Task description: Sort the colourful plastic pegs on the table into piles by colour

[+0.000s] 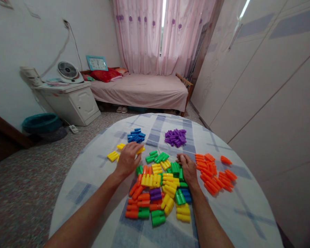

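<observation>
My left hand is over the left side of the round table, fingers closed about a yellow plastic toy block. More yellow blocks lie beside and partly under it. My right hand rests at the right edge of a mixed pile of blocks, fingers curled by some green blocks; what they hold, if anything, is hidden. Orange, yellow, green, purple and blue bullet-shaped pieces make up this pile. Loose green blocks lie between my hands.
Blue blocks and purple blocks form separate heaps farther back. An orange heap lies right of my right hand. A checked cloth covers the table. Beyond stand a bed, a cabinet and a wardrobe.
</observation>
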`<state>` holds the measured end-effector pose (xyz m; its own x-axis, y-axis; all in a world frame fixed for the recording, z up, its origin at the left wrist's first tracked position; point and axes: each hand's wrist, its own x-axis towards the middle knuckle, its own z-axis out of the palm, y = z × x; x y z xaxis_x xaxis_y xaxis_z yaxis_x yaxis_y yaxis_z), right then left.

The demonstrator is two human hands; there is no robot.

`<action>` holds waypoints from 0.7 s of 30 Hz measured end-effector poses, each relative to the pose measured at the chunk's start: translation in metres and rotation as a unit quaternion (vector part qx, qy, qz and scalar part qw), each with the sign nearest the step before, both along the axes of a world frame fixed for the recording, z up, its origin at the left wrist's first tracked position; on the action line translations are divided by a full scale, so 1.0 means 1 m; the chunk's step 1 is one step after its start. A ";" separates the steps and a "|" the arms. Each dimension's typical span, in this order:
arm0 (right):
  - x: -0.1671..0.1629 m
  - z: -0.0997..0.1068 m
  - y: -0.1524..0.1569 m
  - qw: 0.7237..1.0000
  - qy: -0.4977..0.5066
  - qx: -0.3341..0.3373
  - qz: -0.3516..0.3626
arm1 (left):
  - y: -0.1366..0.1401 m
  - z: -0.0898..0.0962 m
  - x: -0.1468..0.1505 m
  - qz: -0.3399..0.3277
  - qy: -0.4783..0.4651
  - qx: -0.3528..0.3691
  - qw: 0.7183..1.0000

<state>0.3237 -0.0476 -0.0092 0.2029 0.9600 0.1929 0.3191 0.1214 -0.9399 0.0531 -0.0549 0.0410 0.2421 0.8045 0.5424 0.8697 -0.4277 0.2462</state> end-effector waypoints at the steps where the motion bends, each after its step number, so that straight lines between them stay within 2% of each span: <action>1: 0.000 0.000 0.000 1.000 -0.001 0.001 0.000 | 0.000 -0.004 -0.016 0.036 0.005 0.004 0.999; 3: 0.000 0.000 0.000 1.000 0.001 0.001 0.002 | 0.000 -0.014 -0.043 0.096 0.020 -0.001 0.995; 6: 0.000 -0.002 0.001 1.000 0.006 0.001 0.005 | 0.001 -0.029 -0.064 0.135 0.026 -0.024 0.990; 9: 0.001 -0.003 0.002 1.000 0.006 0.000 0.004 | 0.000 -0.035 -0.064 0.149 0.016 -0.031 0.988; 12: 0.002 -0.004 0.002 1.000 0.005 -0.002 0.004 | -0.004 -0.026 -0.049 0.149 0.000 0.001 0.989; 14: 0.001 -0.004 0.002 1.000 0.005 -0.004 0.006 | -0.006 -0.015 -0.032 0.099 -0.021 0.021 0.995; 17: 0.001 -0.003 0.002 1.000 0.004 -0.004 0.007 | -0.009 -0.002 0.005 -0.038 -0.044 -0.008 0.998; 19: 0.001 -0.002 0.001 1.000 0.001 -0.006 0.005 | -0.010 0.001 0.035 -0.111 -0.019 -0.054 0.992; 21: 0.001 -0.001 0.001 1.000 -0.004 -0.007 0.003 | -0.010 0.001 0.063 -0.144 0.044 -0.091 0.984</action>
<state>0.3244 -0.0469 -0.0103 0.1958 0.9638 0.1807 0.3261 0.1098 -0.9389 0.1158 -0.0645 0.0424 0.5132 0.7779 0.3626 0.7404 -0.6149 0.2715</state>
